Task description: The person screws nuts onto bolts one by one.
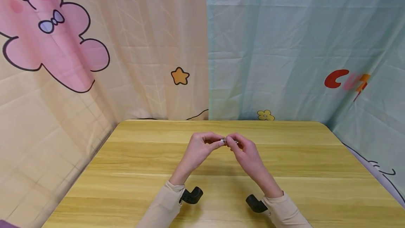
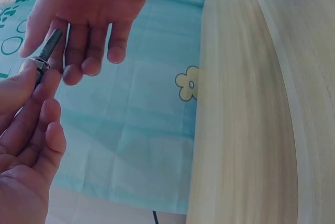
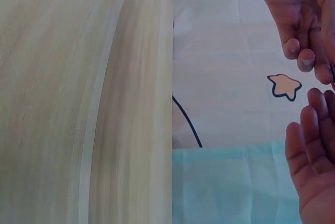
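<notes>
Both hands meet above the table, around a metal bolt (image 2: 51,45) with a threaded shank and a nut (image 2: 41,63) on it. My left hand (image 1: 200,147) pinches the head end of the bolt between thumb and index finger; the head itself is mostly hidden. From the other side, my right hand (image 1: 243,149) has its thumb and index fingertips at the nut, while the threaded end points back toward its palm. Its other fingers hang loosely bent in the left wrist view. In the right wrist view the fingertips meet at the frame's edge, where the bolt is almost wholly hidden.
A wooden table (image 1: 133,171) lies under both forearms. Behind it hang a beige curtain (image 1: 152,62) and a pale green curtain (image 1: 253,62), with further printed cloth along the sides. Black wrist mounts (image 1: 192,195) stick out from the sleeves.
</notes>
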Demonstrator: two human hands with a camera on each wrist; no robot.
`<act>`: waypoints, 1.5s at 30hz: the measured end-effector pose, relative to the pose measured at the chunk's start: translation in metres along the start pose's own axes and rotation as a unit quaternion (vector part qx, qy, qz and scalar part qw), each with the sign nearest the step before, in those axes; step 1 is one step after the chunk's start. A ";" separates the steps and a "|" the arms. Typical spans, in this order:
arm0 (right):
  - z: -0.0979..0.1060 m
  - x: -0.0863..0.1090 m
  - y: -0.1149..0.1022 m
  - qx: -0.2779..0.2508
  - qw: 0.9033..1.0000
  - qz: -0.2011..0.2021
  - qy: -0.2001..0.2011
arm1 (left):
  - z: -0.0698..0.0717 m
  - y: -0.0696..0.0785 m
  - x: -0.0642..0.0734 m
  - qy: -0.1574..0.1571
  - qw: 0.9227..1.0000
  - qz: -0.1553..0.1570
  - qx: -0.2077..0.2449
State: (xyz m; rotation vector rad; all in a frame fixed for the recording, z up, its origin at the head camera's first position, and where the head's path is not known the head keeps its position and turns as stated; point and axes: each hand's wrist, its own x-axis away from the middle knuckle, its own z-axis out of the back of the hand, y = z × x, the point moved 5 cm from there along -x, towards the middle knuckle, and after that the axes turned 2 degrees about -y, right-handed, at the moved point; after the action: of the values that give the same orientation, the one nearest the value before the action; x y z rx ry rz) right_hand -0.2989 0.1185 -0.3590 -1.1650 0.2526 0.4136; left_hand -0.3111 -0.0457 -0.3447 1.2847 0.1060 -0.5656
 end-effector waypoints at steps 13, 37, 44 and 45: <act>0.000 -0.002 -0.005 -0.020 0.997 0.070 -0.002 | 0.002 0.000 -0.001 0.009 1.000 0.021 0.008; 0.000 0.001 -0.013 -0.027 0.997 0.077 -0.007 | 0.003 0.019 0.004 0.017 0.999 0.035 0.028; 0.000 -0.001 -0.009 -0.008 0.998 0.063 -0.012 | 0.002 -0.004 -0.001 0.017 0.999 0.024 0.043; 0.000 -0.001 -0.008 -0.005 0.998 0.059 -0.013 | 0.002 -0.004 -0.002 0.016 0.999 0.019 0.045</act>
State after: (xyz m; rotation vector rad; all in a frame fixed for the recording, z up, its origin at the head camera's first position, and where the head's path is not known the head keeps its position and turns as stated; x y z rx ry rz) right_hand -0.2960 0.1153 -0.3516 -1.1580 0.2973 0.5335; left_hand -0.3147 -0.0475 -0.3470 1.3802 0.0837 -0.5216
